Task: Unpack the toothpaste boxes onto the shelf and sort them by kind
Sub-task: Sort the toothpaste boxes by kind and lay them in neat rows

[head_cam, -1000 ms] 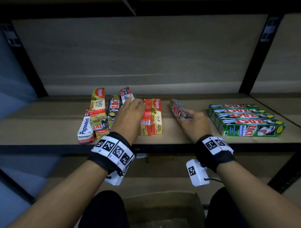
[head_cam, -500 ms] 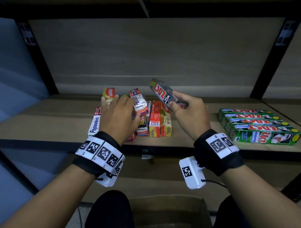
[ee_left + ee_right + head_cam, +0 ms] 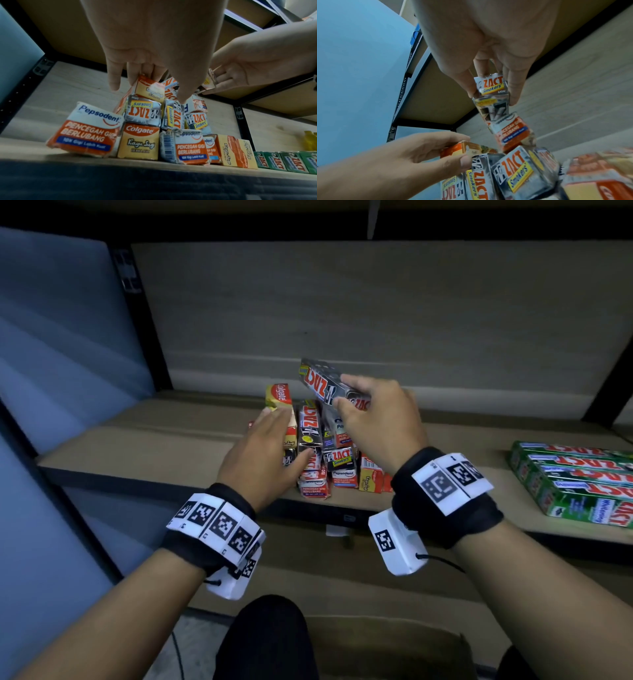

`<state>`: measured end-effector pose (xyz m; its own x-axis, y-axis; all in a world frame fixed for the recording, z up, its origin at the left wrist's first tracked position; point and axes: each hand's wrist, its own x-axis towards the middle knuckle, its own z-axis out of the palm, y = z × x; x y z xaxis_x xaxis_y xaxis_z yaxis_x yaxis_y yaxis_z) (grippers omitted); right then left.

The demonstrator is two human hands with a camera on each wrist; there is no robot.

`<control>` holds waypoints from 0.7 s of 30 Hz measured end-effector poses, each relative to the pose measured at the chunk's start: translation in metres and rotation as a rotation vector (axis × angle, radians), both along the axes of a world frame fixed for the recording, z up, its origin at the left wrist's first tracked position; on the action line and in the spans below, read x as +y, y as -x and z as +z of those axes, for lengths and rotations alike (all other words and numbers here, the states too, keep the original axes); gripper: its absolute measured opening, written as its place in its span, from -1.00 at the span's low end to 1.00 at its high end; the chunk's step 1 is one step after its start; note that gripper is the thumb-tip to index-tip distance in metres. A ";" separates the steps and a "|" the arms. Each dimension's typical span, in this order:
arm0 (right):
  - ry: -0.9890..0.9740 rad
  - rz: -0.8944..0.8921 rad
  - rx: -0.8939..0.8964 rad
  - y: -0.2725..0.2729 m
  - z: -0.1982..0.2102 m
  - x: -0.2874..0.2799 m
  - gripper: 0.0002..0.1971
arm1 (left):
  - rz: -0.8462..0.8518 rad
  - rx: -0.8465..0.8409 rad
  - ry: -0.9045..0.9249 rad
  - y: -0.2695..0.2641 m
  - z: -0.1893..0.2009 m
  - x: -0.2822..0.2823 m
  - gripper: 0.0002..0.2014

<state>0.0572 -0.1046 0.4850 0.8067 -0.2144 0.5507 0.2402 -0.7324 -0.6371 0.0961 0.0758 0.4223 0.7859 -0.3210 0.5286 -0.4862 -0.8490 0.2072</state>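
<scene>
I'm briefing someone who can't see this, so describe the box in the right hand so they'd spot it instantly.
On the wooden shelf sits a mixed pile of toothpaste boxes. Just above it, the right hand pinches a silver Zact Smokers box. Other silver Zact boxes lie in the pile; this one alone is held up in the air, tilted.

The silver Zact box (image 3: 322,381) is shiny grey with big red letters and a small yellow patch. The Colgate box (image 3: 279,397) is red and yellow with white letters. The Pepsodent box (image 3: 85,129) is white on top and orange-red below, with a blue strip. The green Zact boxes (image 3: 575,494) have red letters. The shelf (image 3: 154,440) is pale brown with wood lines, and its frame (image 3: 142,320) is black. The wrist bands (image 3: 219,525) are black with white squares full of black blocks. The wall (image 3: 51,337) is blue.
</scene>
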 end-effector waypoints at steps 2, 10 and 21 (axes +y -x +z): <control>0.036 0.004 0.019 -0.005 0.000 0.009 -0.61 | 0.001 0.010 0.000 -0.002 -0.002 0.003 -0.28; 0.237 -0.013 0.048 -0.020 -0.015 0.030 -0.58 | -0.001 -0.004 -0.010 -0.005 0.000 0.015 -0.51; 0.410 0.027 0.073 -0.032 -0.037 0.048 -0.52 | -0.127 -0.079 0.110 -0.005 -0.008 0.022 -0.34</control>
<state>0.0889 -0.0564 0.4480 0.8493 0.0326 0.5268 0.2277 -0.9231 -0.3100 0.1015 0.0978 0.4145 0.6976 -0.3517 0.6242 -0.6062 -0.7541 0.2527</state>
